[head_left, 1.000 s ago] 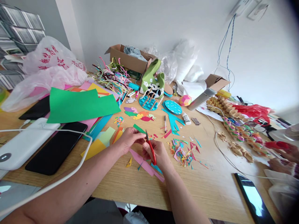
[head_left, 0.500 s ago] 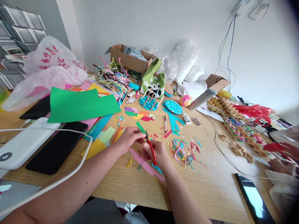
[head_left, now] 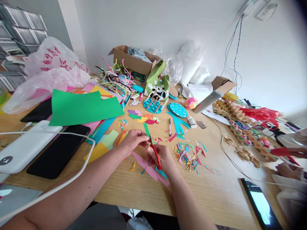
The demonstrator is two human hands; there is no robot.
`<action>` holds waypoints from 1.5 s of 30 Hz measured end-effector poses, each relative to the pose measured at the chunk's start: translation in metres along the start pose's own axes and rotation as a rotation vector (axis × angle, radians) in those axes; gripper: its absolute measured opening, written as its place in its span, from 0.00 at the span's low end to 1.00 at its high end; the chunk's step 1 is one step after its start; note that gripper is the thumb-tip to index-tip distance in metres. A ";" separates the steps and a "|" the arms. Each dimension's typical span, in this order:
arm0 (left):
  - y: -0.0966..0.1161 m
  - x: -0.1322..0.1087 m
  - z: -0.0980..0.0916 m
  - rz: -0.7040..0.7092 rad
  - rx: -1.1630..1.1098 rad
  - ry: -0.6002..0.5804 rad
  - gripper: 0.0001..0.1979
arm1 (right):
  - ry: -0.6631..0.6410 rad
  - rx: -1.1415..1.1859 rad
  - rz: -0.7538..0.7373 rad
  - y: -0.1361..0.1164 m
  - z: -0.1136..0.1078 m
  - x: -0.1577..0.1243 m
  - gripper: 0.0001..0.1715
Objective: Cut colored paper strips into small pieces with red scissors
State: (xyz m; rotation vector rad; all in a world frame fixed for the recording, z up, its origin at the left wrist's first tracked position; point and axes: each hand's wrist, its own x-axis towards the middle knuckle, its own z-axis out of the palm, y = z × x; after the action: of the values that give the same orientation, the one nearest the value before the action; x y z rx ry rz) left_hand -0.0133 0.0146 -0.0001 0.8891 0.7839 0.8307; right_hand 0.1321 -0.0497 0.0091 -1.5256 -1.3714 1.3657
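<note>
My left hand pinches a narrow strip of green paper, which points away from me. In my right hand is a pair of scissors with red handles, their blades up against the green strip. Whether the blades are fully closed I cannot tell. Beneath and in front of my hands lie pink paper strips and a small yellow paper piece. Just beyond are colourful paper fish and a little heap of tiny paper dots.
Paper scraps are piled right of my hands. Green sheets, a black phone and a white power bank lie left. Another phone sits front right. At the right edge, another person's hands work near a red object.
The green strip has swung from leaning left to standing more upright, beside the scissor blades. My hands barely moved. The other person's hand at the right shifted.
</note>
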 end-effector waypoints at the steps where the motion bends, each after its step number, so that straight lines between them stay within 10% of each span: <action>1: 0.000 0.000 0.000 0.000 0.004 -0.002 0.07 | -0.004 -0.008 -0.005 0.000 0.000 0.000 0.30; 45: -0.001 0.002 -0.004 -0.015 0.035 -0.006 0.08 | -0.030 0.003 0.013 0.000 -0.002 -0.001 0.29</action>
State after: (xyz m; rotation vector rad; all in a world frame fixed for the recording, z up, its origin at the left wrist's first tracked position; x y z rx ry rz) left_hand -0.0151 0.0175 -0.0033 0.9151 0.8007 0.8026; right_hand 0.1342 -0.0500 0.0103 -1.5198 -1.3796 1.4032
